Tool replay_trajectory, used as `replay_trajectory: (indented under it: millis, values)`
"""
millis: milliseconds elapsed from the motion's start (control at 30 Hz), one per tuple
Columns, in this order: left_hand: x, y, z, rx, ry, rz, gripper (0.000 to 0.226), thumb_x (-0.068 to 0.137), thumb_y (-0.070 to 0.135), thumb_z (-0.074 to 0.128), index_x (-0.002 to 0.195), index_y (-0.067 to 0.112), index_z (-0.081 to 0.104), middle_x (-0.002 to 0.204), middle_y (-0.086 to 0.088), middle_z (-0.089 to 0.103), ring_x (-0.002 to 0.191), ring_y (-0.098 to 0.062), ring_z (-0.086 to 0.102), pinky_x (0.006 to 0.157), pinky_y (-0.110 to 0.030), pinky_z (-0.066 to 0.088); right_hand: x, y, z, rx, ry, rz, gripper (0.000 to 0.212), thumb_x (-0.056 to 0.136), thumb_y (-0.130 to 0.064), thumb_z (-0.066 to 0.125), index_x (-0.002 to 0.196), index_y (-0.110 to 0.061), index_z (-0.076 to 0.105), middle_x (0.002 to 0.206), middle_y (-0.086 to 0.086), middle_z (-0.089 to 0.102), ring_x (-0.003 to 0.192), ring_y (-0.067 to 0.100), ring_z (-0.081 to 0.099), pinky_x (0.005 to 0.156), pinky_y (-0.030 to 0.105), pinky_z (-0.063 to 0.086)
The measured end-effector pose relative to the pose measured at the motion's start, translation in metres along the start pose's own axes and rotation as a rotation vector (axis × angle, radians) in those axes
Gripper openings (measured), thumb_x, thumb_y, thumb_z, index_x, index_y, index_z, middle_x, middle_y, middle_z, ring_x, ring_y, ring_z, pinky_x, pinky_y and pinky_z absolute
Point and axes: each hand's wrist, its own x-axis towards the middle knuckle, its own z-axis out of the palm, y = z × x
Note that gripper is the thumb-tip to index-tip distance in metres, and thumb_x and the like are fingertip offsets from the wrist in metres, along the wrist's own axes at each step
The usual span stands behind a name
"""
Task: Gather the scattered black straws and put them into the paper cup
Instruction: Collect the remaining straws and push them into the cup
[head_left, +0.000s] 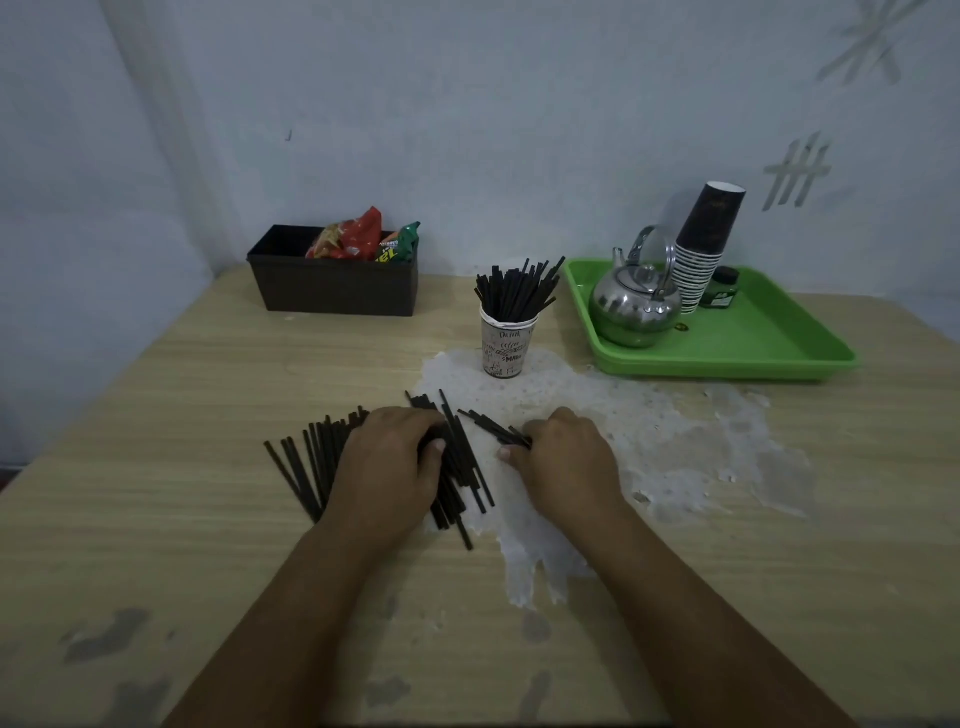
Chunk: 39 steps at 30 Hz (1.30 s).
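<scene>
Left hand: the left hand (390, 457) lies palm down on the pile of straws (322, 457) near the middle of the desk (156, 415), fingers curled over a clump with the thumb tucked against it. It looks closed on that clump, probably to rake the pieces together.
Right hand: the right hand (563, 452) sits just beside the left, toward the right edge, fingers bent over a few straws that poke out toward the far edge. It appears to grip them, though the palm hides how many.
Loose straws: fanned flat on the desk, most under and to the left of the left hand, some crossing between the two hands. They point roughly toward the far edge, which should make squaring them into one bundle easier.
Cup: the cup (506, 345) stands upright beyond the hands, toward the far edge, already holding many straws that lean out to the right. It is near but not touching the tray (753, 353).
Desk surface: a pale worn patch spreads around the cup and under the right hand.
Far edge: a box (332, 286) with snack packets near the left corner; the tray with a kettle (636, 306) and stacked cups (701, 249) near the right.
Stage: judged partway done; a large share remains on the desk.
</scene>
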Motion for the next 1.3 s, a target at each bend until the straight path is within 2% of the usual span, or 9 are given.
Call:
replay_trajectory:
  millis: [167,400,633,733,833,933,1067,1233,1300]
  values:
    - [0.001,0.002,0.007,0.031,-0.044,0.037,0.033,0.088,0.035,0.048,0.114,0.020,0.062,0.108,0.002,0.066,0.104,-0.022,0.053,0.089,-0.046,0.045,-0.001,-0.002,0.005,-0.026,0.074,-0.033,0.034,0.096,-0.044,0.052,0.099,-0.015,0.070,0.098,0.007,0.061,0.093,0.026,0.058,0.074,0.034,0.041]
    - [0.000,0.002,0.008,0.040,-0.037,0.049,0.033,0.088,0.028,0.048,0.114,0.017,0.063,0.108,-0.001,0.067,0.104,-0.024,0.054,0.088,-0.046,0.047,-0.002,-0.011,0.018,-0.104,0.126,-0.021,0.015,0.099,-0.019,0.047,0.108,-0.010,0.055,0.111,0.009,0.059,0.104,0.026,0.054,0.080,0.035,0.044]
    - [0.000,0.001,0.009,0.030,-0.019,0.055,0.030,0.087,0.022,0.049,0.114,0.016,0.062,0.107,-0.002,0.067,0.103,-0.024,0.055,0.086,-0.045,0.047,-0.002,-0.014,0.024,-0.135,0.074,-0.022,0.016,0.099,-0.017,0.045,0.110,-0.010,0.052,0.110,0.010,0.059,0.101,0.027,0.055,0.080,0.035,0.042]
    - [0.000,0.001,0.010,0.019,-0.005,0.056,0.030,0.088,0.021,0.050,0.115,0.016,0.062,0.108,-0.002,0.067,0.103,-0.024,0.055,0.086,-0.044,0.047,-0.002,-0.019,0.021,-0.165,0.154,-0.015,0.015,0.077,-0.011,0.071,0.086,-0.007,0.060,0.081,0.012,0.063,0.074,0.027,0.061,0.061,0.034,0.046]
    - [-0.001,0.002,0.010,0.019,0.008,0.059,0.031,0.088,0.022,0.048,0.115,0.017,0.062,0.108,-0.001,0.067,0.103,-0.022,0.054,0.086,-0.043,0.047,-0.005,-0.021,0.023,-0.156,0.104,-0.016,0.012,0.077,-0.001,0.061,0.088,-0.005,0.060,0.085,0.012,0.063,0.078,0.030,0.061,0.064,0.036,0.047]
    - [-0.001,0.002,0.010,0.012,0.019,0.059,0.031,0.088,0.022,0.047,0.115,0.017,0.062,0.108,-0.001,0.067,0.103,-0.022,0.054,0.086,-0.042,0.047,-0.004,-0.018,0.022,-0.168,0.173,-0.023,0.021,0.061,-0.002,0.073,0.077,-0.006,0.061,0.072,0.011,0.060,0.065,0.028,0.059,0.054,0.033,0.047]
    - [0.000,0.002,0.010,0.013,0.024,0.072,0.031,0.089,0.022,0.046,0.114,0.017,0.063,0.106,-0.001,0.067,0.102,-0.022,0.055,0.086,-0.042,0.047,-0.002,-0.010,0.024,-0.087,0.152,-0.104,0.032,0.081,0.003,0.035,0.105,0.001,0.056,0.100,0.018,0.058,0.095,0.036,0.057,0.075,0.040,0.044]
    - [0.002,0.006,0.008,0.015,0.053,0.102,0.028,0.088,0.020,0.048,0.111,0.017,0.063,0.104,0.000,0.067,0.101,-0.022,0.055,0.086,-0.040,0.047,0.010,0.003,0.013,0.070,0.200,-0.140,0.011,0.100,-0.011,0.040,0.108,-0.009,0.047,0.091,0.008,0.062,0.084,0.029,0.060,0.066,0.033,0.031]
    - [0.005,0.009,0.008,0.005,0.064,0.118,0.028,0.088,0.019,0.048,0.112,0.016,0.064,0.104,-0.001,0.067,0.102,-0.022,0.055,0.086,-0.038,0.046,0.015,0.004,0.000,0.212,0.203,-0.143,0.014,0.101,-0.011,0.039,0.114,-0.010,0.045,0.090,0.001,0.058,0.088,0.025,0.060,0.064,0.031,0.030]
